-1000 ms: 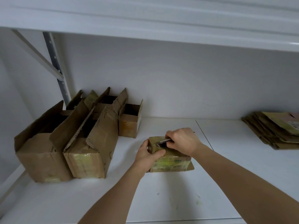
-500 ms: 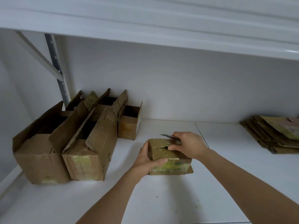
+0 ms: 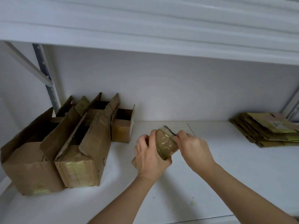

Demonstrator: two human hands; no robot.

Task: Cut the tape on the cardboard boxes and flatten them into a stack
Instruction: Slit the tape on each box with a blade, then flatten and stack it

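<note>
A small taped cardboard box (image 3: 166, 143) is tilted up off the white shelf (image 3: 210, 183), its glossy taped face turned toward me. My left hand (image 3: 148, 157) grips it from the left and below. My right hand (image 3: 192, 146) holds a thin metal blade (image 3: 169, 130), whose tip lies at the box's top edge. Several open cardboard boxes (image 3: 77, 152) stand grouped at the left. A stack of flattened boxes (image 3: 268, 131) lies at the far right.
A white upper shelf (image 3: 145, 29) hangs low overhead. A metal upright with a diagonal brace (image 3: 43, 73) stands at the back left, behind the open boxes. The white back wall closes the space behind.
The small box has been lifted and turned from lying flat to tilted on end in my left hand. The blade has moved from its top face to its upper edge.
</note>
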